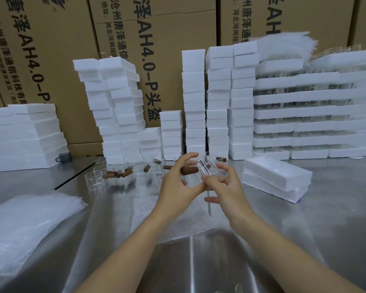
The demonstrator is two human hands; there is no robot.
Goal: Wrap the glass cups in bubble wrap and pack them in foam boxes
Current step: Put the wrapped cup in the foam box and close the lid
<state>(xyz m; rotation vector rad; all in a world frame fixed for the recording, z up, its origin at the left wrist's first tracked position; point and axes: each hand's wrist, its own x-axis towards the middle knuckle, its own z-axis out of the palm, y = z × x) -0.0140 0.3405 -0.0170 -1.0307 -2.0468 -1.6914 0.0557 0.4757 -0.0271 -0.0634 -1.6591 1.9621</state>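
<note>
I hold a clear glass cup (207,169) with a brown wooden handle (189,170) above the table, between both hands. My left hand (178,187) grips it from the left near the handle; my right hand (224,185) grips its right side. A sheet of bubble wrap (169,220) lies flat on the metal table under my forearms. Several more glass cups (123,172) with brown handles stand behind, left of my hands. Two foam boxes (277,178) lie stacked to the right.
A pile of bubble wrap sheets (23,225) lies at the left. Tall stacks of white foam boxes (194,98) line the back, in front of cardboard cartons (156,60). Foam trays with glassware (317,115) are stacked at the back right.
</note>
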